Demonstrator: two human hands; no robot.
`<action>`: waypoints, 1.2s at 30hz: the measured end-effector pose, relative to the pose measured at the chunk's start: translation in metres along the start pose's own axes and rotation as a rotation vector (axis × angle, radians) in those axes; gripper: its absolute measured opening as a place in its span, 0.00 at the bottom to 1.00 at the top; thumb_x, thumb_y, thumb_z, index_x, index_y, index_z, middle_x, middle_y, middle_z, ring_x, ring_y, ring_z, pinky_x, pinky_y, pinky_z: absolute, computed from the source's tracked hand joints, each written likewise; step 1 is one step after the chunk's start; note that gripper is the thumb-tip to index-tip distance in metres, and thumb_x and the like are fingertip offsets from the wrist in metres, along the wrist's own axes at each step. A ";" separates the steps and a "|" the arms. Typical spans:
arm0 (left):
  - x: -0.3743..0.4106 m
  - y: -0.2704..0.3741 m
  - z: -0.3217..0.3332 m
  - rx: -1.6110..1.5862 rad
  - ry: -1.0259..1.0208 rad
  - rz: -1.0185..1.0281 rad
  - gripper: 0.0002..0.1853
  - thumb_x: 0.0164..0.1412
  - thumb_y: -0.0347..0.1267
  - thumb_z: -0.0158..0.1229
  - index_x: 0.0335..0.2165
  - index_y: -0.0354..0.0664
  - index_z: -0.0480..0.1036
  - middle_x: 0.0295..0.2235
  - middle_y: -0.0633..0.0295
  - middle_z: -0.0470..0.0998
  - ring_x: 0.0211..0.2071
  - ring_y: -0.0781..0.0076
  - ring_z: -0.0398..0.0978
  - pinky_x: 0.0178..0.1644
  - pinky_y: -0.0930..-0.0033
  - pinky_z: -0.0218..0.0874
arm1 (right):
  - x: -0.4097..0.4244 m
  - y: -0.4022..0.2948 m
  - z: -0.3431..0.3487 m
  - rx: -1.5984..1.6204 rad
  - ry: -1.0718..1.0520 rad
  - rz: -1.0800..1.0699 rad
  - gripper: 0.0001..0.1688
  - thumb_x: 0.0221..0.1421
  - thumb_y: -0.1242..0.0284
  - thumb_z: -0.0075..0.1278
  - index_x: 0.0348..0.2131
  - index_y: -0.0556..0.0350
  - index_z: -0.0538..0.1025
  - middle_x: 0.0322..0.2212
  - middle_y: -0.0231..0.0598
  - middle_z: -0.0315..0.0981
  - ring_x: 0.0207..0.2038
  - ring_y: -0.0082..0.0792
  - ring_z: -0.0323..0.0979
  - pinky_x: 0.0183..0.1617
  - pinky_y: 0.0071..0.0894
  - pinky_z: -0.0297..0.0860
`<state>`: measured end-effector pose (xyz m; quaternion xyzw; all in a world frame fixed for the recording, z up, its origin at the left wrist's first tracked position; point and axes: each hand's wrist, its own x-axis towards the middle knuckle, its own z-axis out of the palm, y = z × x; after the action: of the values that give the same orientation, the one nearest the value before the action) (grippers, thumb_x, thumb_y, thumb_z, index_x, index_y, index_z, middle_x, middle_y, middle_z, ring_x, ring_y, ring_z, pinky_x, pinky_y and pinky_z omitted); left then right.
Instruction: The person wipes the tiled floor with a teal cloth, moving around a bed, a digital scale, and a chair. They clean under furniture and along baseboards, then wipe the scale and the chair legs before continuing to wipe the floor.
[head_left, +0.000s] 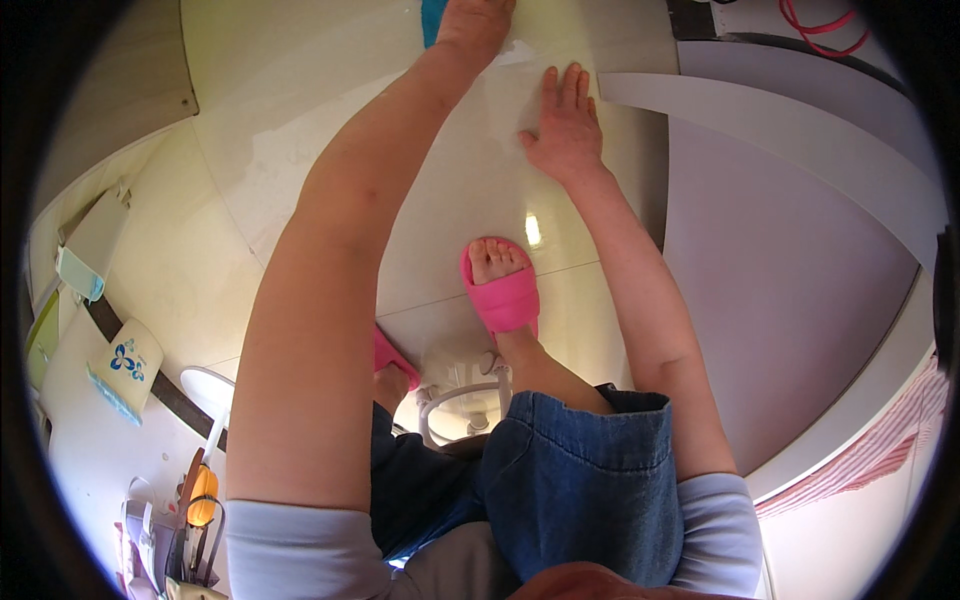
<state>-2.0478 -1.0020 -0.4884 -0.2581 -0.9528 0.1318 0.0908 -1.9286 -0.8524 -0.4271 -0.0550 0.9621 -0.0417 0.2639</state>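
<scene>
My left hand (476, 26) is at the top edge, on a teal cloth (433, 21) against the glossy tiled floor (315, 161); the frame cuts off its fingertips and most of the cloth. Lower and to the right, my right hand (568, 131) rests palm down on the tiles with its fingers apart, holding nothing. It lies just left of the end of a pale curved board (637, 86). Wet-looking patches show on the floor between and left of my arms.
My feet wear pink slippers (506, 300), with a grey-white frame on casters (461, 390) behind them. Pale panelled furniture (757, 277) stands along the right. A wooden panel (112, 82), a tissue pack (135, 364) and hanging bags (146, 532) are at the left. Red cord (825, 28) lies upper right.
</scene>
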 end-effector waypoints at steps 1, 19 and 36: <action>0.001 0.001 0.004 -0.007 -0.018 -0.011 0.26 0.57 0.34 0.45 0.55 0.38 0.64 0.60 0.56 0.58 0.57 0.61 0.56 0.55 0.57 0.54 | 0.000 -0.001 0.000 0.007 -0.003 -0.008 0.56 0.50 0.60 0.55 0.64 0.60 0.40 0.65 0.59 0.26 0.68 0.53 0.29 0.68 0.46 0.41; 0.006 0.005 -0.001 0.032 -0.123 -0.038 0.28 0.58 0.36 0.45 0.57 0.42 0.62 0.60 0.59 0.58 0.56 0.61 0.57 0.54 0.56 0.54 | -0.002 0.001 0.001 0.009 -0.004 -0.010 0.56 0.51 0.60 0.54 0.65 0.58 0.38 0.65 0.58 0.25 0.68 0.52 0.28 0.68 0.45 0.39; -0.025 -0.015 -0.017 -0.302 -0.102 -0.254 0.23 0.57 0.34 0.47 0.52 0.42 0.68 0.53 0.60 0.66 0.53 0.62 0.61 0.53 0.59 0.55 | -0.002 0.005 0.002 -0.014 0.014 -0.005 0.56 0.50 0.60 0.55 0.65 0.57 0.39 0.65 0.58 0.27 0.68 0.52 0.31 0.68 0.44 0.42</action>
<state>-2.0296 -1.0238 -0.4708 -0.1395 -0.9900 -0.0120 0.0187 -1.9260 -0.8471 -0.4284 -0.0591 0.9641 -0.0362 0.2564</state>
